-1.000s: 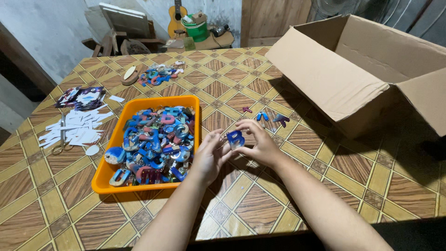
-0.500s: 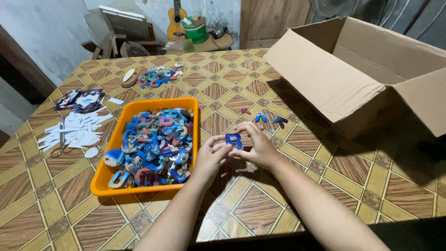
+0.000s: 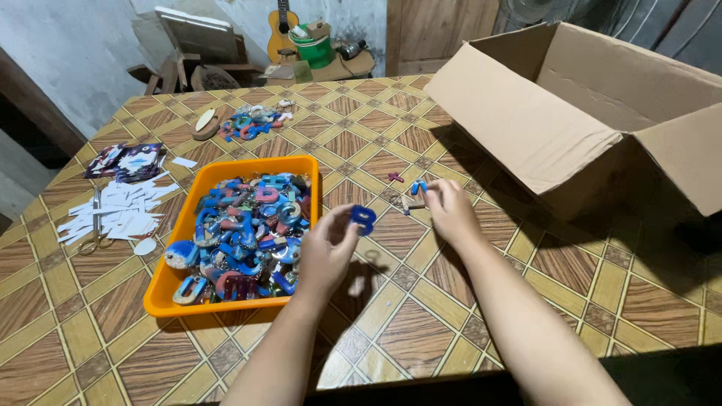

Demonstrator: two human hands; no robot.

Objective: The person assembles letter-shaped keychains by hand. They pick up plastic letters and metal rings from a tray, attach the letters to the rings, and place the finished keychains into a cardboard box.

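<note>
**A:** Where does your left hand [image 3: 325, 252] stand?

**B:** It hovers above the worktop [image 3: 421, 331], just beside the right rim of the orange tray [image 3: 226, 167]. Your grip there is closed: thumb and fingertips pinch a small blue piece [image 3: 364, 219], held up in the air, clear of the surface.

**A:** And your right hand [image 3: 450, 210]?

**B:** It reaches further out, toward the cardboard box [image 3: 571, 113], palm down on the tiles. Your fingertips touch a few small pieces [image 3: 414, 192], blue and pale, lying near the box's shadow. You cannot tell from here whether that grip has closed on any of them; the fingers look loosely curled.

**A:** What lies around you?

**B:** The tray is heaped with blue, red and pink pieces [image 3: 248, 233]. Left of it sit white paper slips [image 3: 120, 210] with scissors [image 3: 96, 225] on them, and a dark printed packet [image 3: 128, 161] beyond. Another small cluster of coloured pieces [image 3: 252, 122] rests at the far side, next to a pale oval thing [image 3: 204, 120].
</note>
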